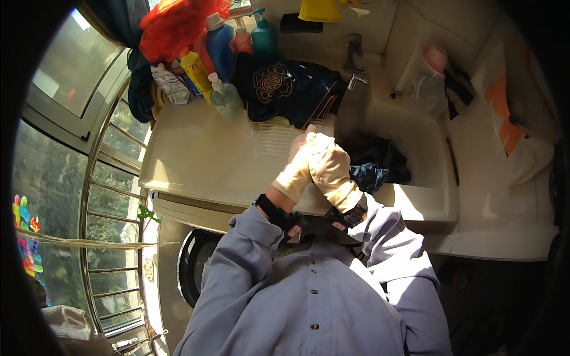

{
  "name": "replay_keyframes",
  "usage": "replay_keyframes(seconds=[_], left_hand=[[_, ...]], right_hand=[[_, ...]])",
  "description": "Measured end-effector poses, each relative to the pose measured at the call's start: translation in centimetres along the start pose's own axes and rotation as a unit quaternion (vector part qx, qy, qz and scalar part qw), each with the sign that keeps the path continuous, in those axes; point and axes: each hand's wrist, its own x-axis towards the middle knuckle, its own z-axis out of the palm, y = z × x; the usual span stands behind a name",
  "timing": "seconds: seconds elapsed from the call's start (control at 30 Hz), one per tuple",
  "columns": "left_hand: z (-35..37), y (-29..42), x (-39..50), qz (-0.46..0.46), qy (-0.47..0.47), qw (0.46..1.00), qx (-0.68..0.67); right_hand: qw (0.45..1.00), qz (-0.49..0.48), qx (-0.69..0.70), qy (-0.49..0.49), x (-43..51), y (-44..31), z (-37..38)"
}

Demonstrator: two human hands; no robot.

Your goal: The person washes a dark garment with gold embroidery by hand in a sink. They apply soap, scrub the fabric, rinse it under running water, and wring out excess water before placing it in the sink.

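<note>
My left hand [299,156] and my right hand [330,163] are pressed together over the front of the washboard counter, left of the sink basin. Cream gloves show on both. Pinkish, skin-like patches show at the left fingers and thumb. The right fingers are curled against the left hand, and what lies between them is hidden. Just beyond the hands is the ribbed washboard [277,139]. Dark wet cloth [372,172] lies in the sink basin [427,178], right of my right hand. A folded dark garment [289,86] with orange piping and a round emblem rests behind the washboard.
At the back left stand a clear pump bottle [225,98], a yellow bottle [196,71], a blue bottle [219,42] and a teal pump bottle [264,35]. A red plastic bag [178,29] sits above them. The faucet [355,55] overhangs the basin. Barred windows [113,218] line the left.
</note>
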Motion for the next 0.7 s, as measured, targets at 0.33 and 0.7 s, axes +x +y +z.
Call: replay_keyframes(seconds=[0.33,0.7], left_hand=[[-3.1,7.4,-1.3,-0.044,0.106,0.988,0.102],[-7.2,12.6,-3.2,0.18,0.323,0.631,0.682]], right_hand=[[0.954,0.197,0.187,-0.126,2.2,8.5,-1.4],[0.925,0.056,-0.044,-0.373,-2.4,4.2,-6.6]])
